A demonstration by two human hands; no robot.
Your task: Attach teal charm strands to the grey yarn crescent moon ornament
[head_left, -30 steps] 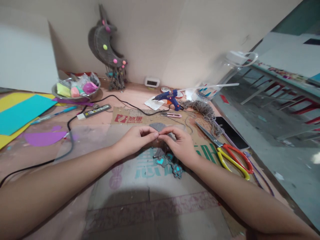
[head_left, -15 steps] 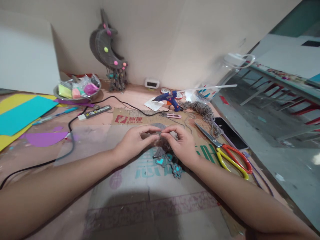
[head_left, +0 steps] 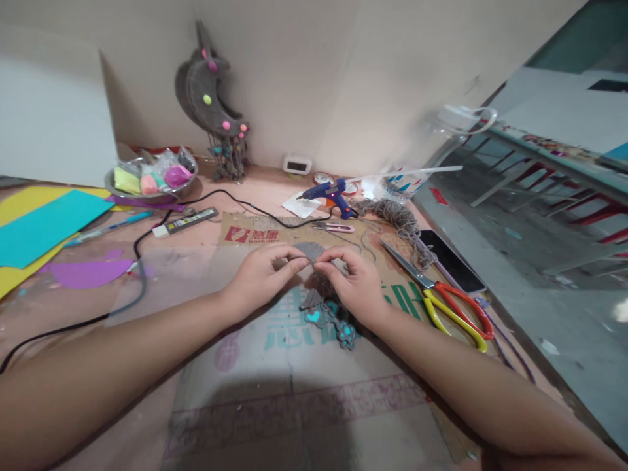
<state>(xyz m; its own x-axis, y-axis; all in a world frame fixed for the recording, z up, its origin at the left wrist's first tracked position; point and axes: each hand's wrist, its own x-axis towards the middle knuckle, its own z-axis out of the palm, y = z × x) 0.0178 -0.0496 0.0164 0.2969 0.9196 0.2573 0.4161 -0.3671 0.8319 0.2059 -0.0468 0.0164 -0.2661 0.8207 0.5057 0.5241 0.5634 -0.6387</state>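
My left hand (head_left: 261, 273) and my right hand (head_left: 354, 281) meet over a flattened cardboard sheet (head_left: 275, 366). Both pinch a small grey yarn-wrapped craft piece (head_left: 308, 250) between fingertips. The fingers of both hands are curled and pressed together on it. Grey strands with small teal heart pieces (head_left: 330, 319) hang from it and lie on the cardboard just below my right hand.
Yellow-and-red scissors (head_left: 449, 304) and a dark phone (head_left: 449, 260) lie to the right. A blue glue gun (head_left: 331, 193), grey twine (head_left: 400, 219) and small snips (head_left: 337, 227) sit behind. Left: coloured paper (head_left: 42, 222), black cable (head_left: 137, 261), bowl (head_left: 152, 180). A moon-shaped ornament (head_left: 209, 98) leans on the wall.
My fingertips have shifted slightly on the grey piece, and more of its fan-shaped top shows between my hands. The arms stay where they were.
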